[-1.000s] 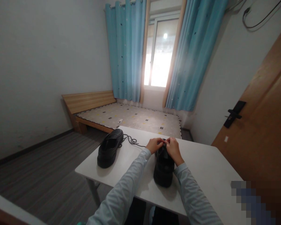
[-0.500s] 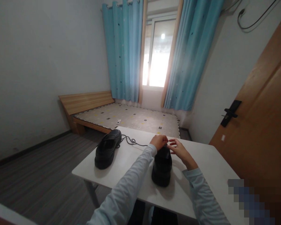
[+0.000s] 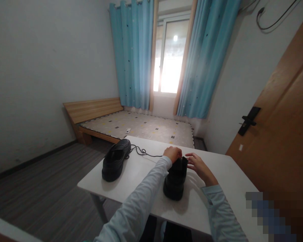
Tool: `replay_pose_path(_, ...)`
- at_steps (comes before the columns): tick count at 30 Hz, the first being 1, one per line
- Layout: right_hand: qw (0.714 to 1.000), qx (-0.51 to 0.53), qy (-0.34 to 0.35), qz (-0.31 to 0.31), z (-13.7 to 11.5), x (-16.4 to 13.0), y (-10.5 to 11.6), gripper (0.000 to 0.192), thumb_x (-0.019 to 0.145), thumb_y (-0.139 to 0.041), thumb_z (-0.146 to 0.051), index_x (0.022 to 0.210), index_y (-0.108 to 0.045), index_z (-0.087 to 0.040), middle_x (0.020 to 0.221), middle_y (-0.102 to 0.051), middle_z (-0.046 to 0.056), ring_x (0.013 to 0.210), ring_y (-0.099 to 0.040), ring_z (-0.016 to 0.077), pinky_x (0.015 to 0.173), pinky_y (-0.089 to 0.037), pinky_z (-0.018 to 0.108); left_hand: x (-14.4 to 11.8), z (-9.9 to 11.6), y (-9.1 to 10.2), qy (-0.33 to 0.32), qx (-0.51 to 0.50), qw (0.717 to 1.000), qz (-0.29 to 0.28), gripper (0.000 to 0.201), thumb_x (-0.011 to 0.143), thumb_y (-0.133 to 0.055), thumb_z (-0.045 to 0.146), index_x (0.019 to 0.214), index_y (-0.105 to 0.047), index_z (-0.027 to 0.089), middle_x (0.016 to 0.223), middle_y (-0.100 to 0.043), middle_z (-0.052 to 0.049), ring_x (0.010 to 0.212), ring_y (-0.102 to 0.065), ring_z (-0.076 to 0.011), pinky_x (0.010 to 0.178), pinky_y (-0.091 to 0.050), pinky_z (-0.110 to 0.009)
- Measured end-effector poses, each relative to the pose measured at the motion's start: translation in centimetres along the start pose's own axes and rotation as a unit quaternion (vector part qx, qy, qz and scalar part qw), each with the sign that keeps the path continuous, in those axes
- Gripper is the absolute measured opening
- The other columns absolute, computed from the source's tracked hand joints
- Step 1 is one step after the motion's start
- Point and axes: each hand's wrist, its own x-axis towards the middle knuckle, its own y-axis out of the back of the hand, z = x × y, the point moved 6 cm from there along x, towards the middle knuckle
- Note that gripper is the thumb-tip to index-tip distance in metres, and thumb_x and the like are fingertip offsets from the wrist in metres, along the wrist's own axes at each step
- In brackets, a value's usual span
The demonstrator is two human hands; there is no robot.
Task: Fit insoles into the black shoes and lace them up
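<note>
- A black shoe point(image 3: 175, 179) stands upright on the white table point(image 3: 224, 181), toe end away from the person, heel toward the near edge.
- The left hand point(image 3: 173, 154) curls over the shoe's far end, fingers bunched on its upper; what it pinches, I cannot tell.
- The right hand point(image 3: 198, 163) hovers just right of the shoe, fingers loosely spread, gripping nothing.
- A second black shoe point(image 3: 115, 160) sits well left of the first, a loose lace point(image 3: 143, 153) trailing from it toward the left hand.
- Judging by its look, the shoe is fairly light, with a stiff thick sole and softer, smooth upper; holding it by the sole sides or heel collar seems surest.
</note>
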Motion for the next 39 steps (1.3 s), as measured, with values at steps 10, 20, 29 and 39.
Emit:
replay_pose_path(10,0.997,0.06,-0.005,-0.054,0.9,0.5,0.6,0.022,0.062,-0.057,-0.017,0.083,-0.057,-0.02,0.074,-0.062,0.0,0.068,-0.06,0.0128,0.064,-0.05,0.026,0.0,0.3,-0.5,-0.009,0.046,0.999,-0.004,0.016,0.075,-0.057,0.022,0.085,-0.07,0.028,0.088,-0.07,-0.002,0.088,-0.064,-0.0195,0.08,-0.048,-0.03)
replay_pose_path(20,0.997,0.056,0.0,-0.049,0.9,0.5,0.7,0.02,0.063,-0.057,-0.018,0.084,-0.058,-0.018,0.076,-0.063,0.002,0.069,-0.061,0.0134,0.065,-0.051,0.027,-0.3,0.6,-0.8,0.001,0.049,0.999,0.002,0.02,0.079,-0.054,0.025,0.091,-0.069,0.028,0.096,-0.068,-0.005,0.093,-0.062,-0.0215,0.083,-0.047,-0.033)
replay_pose_path(29,0.997,0.034,0.034,-0.058,1.0,0.7,0.7,0.016,0.068,-0.063,-0.027,0.08,-0.063,-0.016,0.076,-0.066,0.004,0.074,-0.063,0.0164,0.07,-0.053,0.031,-0.4,0.6,-1.3,0.017,0.023,0.999,0.024,0.019,0.081,-0.052,0.026,0.09,-0.069,0.026,0.1,-0.066,-0.006,0.096,-0.06,-0.0214,0.083,-0.047,-0.031)
replay_pose_path(39,0.991,-0.045,0.12,0.029,1.8,2.3,1.7,0.042,0.044,-0.08,-0.048,0.058,-0.059,-0.014,0.055,-0.06,0.0,0.052,-0.059,0.0145,0.058,-0.053,0.032,0.7,0.8,-2.5,0.006,-0.088,0.995,0.045,0.025,0.075,-0.058,0.016,0.098,-0.06,0.025,0.08,-0.069,0.002,0.085,-0.062,-0.0155,0.082,-0.047,-0.028)
